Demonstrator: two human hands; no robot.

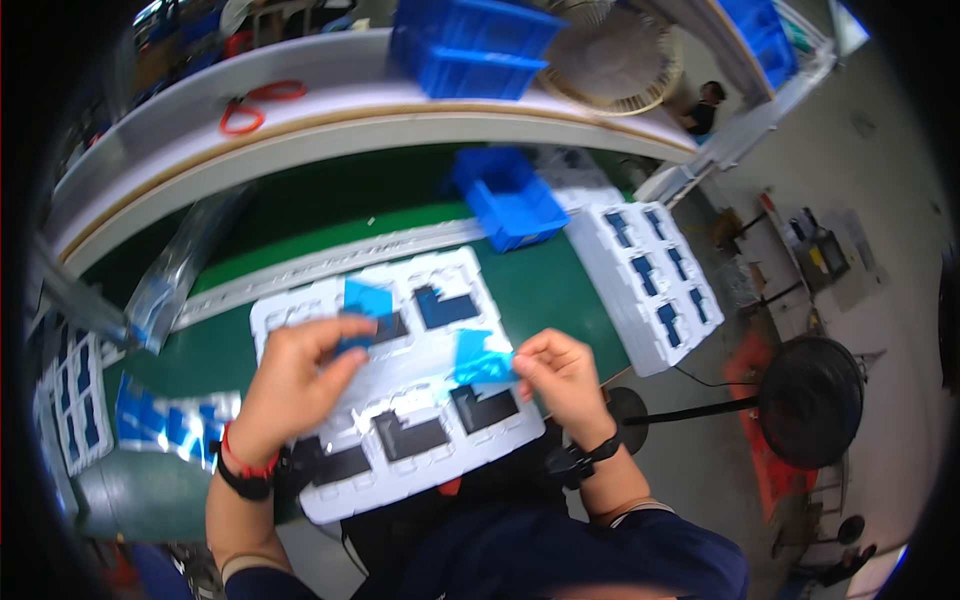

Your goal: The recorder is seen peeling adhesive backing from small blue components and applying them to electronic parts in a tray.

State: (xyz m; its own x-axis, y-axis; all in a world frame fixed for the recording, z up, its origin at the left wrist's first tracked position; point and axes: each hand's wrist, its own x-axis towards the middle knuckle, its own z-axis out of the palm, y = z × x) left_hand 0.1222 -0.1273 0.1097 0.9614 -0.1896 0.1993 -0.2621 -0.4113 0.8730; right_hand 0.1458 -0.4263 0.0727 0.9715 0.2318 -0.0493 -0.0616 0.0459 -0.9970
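A white moulded tray (465, 270) lies before me, with several flat, dark L-shaped parts in its pockets. Between thumb and fingertips, my right hand (562, 378) pinches a sheet of translucent blue film (478, 358) over the tray's right side. My left hand (305, 375) reaches over the tray's left side, thumb and fingers apart. Its fingertips are at a dark part (392, 327) in the far row, where some blue shows beside them. Another blue film piece (368, 298) sits just beyond that part. Near the tray's front, a dark part (410, 437) rests in its pocket.
A blue bin (510, 205) stands beyond the tray, and stacked white trays (640, 300) with dark blue parts are to the right. Blue film strips (180, 420) lie at left. Red-handled scissors (245, 108) and blue bins (475, 70) are on the shelf.
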